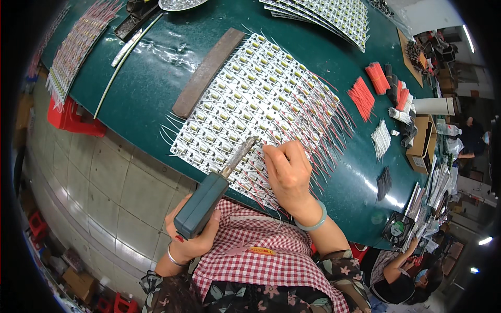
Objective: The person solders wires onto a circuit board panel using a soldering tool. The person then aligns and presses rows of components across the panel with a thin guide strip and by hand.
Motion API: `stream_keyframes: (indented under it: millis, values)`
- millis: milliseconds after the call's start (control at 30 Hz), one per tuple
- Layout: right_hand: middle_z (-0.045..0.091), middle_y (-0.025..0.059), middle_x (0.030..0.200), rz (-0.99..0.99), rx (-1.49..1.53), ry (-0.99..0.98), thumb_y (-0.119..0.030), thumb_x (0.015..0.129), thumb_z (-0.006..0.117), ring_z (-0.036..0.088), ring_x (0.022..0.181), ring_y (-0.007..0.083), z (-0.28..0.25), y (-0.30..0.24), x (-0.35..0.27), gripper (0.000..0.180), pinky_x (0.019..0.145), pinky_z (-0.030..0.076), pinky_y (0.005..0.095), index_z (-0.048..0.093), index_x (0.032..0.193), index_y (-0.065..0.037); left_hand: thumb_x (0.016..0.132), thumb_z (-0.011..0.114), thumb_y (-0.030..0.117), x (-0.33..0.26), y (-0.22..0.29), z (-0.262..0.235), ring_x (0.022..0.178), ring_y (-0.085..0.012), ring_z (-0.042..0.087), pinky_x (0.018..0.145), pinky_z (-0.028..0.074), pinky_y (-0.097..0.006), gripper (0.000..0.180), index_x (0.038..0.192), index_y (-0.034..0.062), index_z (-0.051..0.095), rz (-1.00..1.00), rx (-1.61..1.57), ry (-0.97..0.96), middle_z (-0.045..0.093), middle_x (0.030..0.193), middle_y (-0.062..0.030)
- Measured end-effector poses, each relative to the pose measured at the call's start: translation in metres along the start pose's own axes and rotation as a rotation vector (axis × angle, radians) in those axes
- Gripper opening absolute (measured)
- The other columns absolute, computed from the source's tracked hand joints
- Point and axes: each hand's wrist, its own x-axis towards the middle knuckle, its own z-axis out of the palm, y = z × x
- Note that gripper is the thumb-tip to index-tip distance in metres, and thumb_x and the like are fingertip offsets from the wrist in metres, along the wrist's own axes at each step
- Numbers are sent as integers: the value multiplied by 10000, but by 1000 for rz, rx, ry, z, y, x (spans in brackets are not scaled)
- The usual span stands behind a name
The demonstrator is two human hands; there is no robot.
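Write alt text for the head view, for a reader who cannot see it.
The left hand grips a green-handled soldering iron, tip on a white LED board panel with red and white wires, while the right hand pinches at the panel beside the tip. All sits on a dark green table.

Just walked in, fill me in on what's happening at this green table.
A person holds a soldering iron in the left hand, its tip resting on a white panel of small LED boards. The right hand presses down on the thin red and white wires along the panel's edge. A brown bar lies across the panel's far side. Loose bundles of red wires lie further right.
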Motion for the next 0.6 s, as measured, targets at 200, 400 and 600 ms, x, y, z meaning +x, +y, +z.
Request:
stream_keyframes:
  millis: [200, 400, 600]
  values:
    - [501, 100, 791, 11, -4, -7, 81, 767, 723, 529, 713, 261, 2, 1, -1, 253, 597, 446, 369, 656, 1001, 15, 753, 752, -40, 8, 7, 1, 690, -218, 690, 635, 541, -292, 207, 948, -67, 691, 57, 26, -20, 698, 889, -156]
    - [501, 101, 790, 16, 1, -20, 84, 766, 716, 526, 711, 259, 1, 2, -2, 253, 598, 444, 368, 655, 1002, 20, 767, 743, -49, 14, 7, 5, 653, -200, 665, 610, 521, -281, 166, 919, -55, 675, 154, 89, -8, 669, 830, -127]
    - [502, 103, 790, 5, -7, -19, 89, 748, 699, 528, 713, 258, 1, 1, -2, 265, 603, 447, 363, 655, 1001, 24, 758, 752, -33, 11, 9, 5, 614, -209, 640, 574, 500, -300, 156, 889, -46, 667, 75, 25, 14, 631, 780, -120]
